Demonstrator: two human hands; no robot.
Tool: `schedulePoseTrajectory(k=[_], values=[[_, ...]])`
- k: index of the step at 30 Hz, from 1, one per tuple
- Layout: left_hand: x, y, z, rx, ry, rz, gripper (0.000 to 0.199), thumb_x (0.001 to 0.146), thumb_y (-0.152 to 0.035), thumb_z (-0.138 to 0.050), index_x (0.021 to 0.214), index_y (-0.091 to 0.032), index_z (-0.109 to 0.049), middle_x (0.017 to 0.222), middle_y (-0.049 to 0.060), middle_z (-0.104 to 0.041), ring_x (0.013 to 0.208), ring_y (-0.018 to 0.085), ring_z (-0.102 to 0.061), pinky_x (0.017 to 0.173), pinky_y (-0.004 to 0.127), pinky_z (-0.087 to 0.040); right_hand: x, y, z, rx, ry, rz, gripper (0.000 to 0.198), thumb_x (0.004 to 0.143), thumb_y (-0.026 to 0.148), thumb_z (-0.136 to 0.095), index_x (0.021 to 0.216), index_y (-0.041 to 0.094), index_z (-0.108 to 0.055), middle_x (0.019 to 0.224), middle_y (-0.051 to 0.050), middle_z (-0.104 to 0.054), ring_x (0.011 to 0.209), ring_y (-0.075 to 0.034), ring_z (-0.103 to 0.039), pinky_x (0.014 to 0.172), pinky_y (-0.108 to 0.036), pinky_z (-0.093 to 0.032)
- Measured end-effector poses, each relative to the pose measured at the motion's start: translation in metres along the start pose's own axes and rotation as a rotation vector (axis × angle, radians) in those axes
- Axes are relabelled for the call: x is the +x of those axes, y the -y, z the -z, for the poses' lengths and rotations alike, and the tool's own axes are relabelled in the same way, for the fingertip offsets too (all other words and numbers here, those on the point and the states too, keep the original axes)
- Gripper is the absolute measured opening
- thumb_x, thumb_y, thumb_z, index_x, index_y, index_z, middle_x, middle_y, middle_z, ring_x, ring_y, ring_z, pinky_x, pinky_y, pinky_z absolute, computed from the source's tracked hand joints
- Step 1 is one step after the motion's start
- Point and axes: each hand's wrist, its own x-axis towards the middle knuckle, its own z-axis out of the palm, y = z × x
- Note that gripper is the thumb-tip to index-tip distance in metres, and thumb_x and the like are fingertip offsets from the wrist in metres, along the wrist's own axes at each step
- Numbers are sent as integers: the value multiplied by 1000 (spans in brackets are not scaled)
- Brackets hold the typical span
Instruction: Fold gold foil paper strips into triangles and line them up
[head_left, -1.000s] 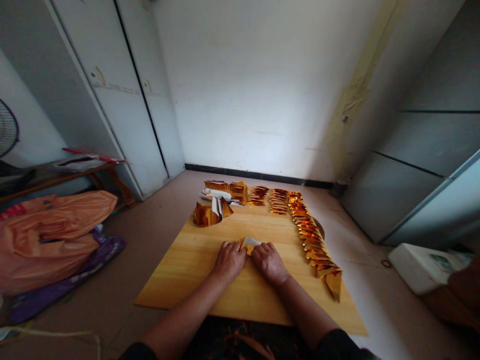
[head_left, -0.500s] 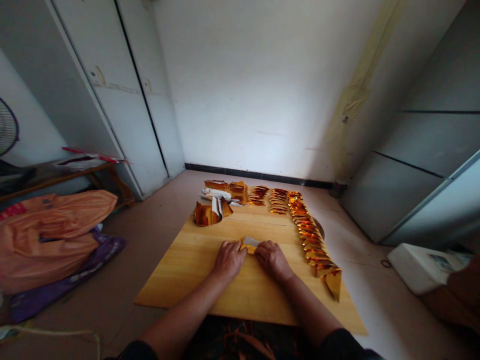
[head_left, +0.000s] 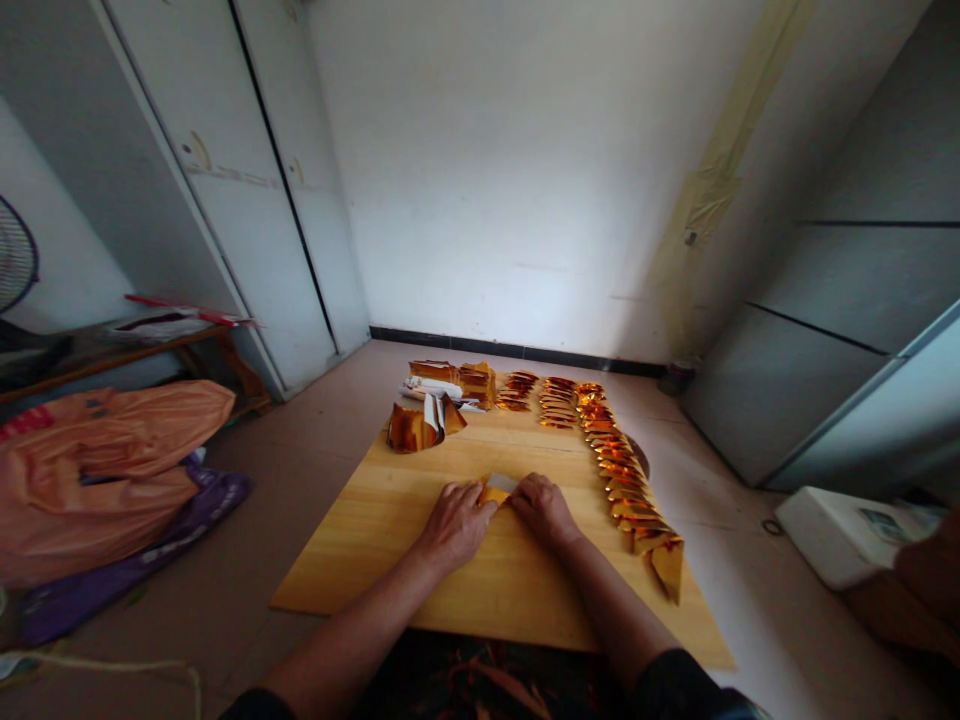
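Observation:
A small sheet of gold foil paper (head_left: 495, 490), with a pale side showing at its far edge, lies on the wooden board (head_left: 352, 550) between my hands. My left hand (head_left: 457, 520) has its fingers closed on the paper's left end. At the right end, my right hand (head_left: 546, 512) is curled over the paper, its fingertips partly hidden. Along the board's right side runs a long row of folded gold foil pieces (head_left: 619, 475). Two shorter rows of folded pieces, one of them the middle row (head_left: 557, 403), lie toward the back.
Curled gold sheets (head_left: 412, 427) and a stack of gold and white paper (head_left: 435, 388) sit at the board's back left. Orange and purple bags (head_left: 112, 470) lie on the floor at left. A white box (head_left: 844, 535) stands to the right, beside a grey cabinet (head_left: 840, 370).
My right hand's fingers have shifted slightly at the paper's right end, and the gold fold there looks more slanted. My left hand has barely moved.

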Motion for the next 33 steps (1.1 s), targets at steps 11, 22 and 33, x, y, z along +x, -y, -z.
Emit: schedulePoseTrajectory(k=[11, 22, 33], values=[[-2, 1, -23, 68, -3, 33, 26, 89, -15, -46, 109, -20, -61, 123, 15, -58, 117, 27, -53, 94, 44, -44, 9, 17, 4, -240, 129, -57, 19, 96, 28, -43, 97, 18, -59, 104, -8, -62, 97, -18, -58, 77, -28, -39], [-2, -2, -21, 106, 18, 48, 25, 92, -17, -40, 109, -20, -59, 123, 15, -59, 117, 27, -53, 93, 43, -45, 13, 22, 5, -263, 149, -86, 17, 95, 29, -45, 95, 19, -58, 105, -8, -62, 96, -18, -59, 75, -27, -39], [-4, 0, -17, 135, 43, 0, 32, 91, -20, -47, 121, -29, -55, 128, 13, -55, 119, 28, -51, 93, 44, -43, 16, 26, 11, -261, 186, -99, 20, 95, 28, -43, 99, 17, -59, 106, -9, -62, 96, -18, -60, 75, -28, -41]])
